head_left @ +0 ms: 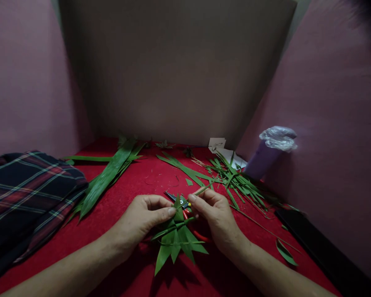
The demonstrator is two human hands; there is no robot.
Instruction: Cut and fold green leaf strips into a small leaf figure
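Between my hands hangs a folded green leaf piece with pointed tips fanning downward. My left hand pinches its upper left part between thumb and fingers. A thin leaf strip is pinched in my right hand, at the upper right of the folded piece. Behind and below them, pruning shears with dark blades and red handles lie on the red cloth, partly hidden by the leaf piece and my right hand.
Long green leaves lie at the left, beside a plaid cloth. A heap of cut leaf strips and white paper are at the right back. A purple container topped with clear plastic stands by the right wall, near a black object.
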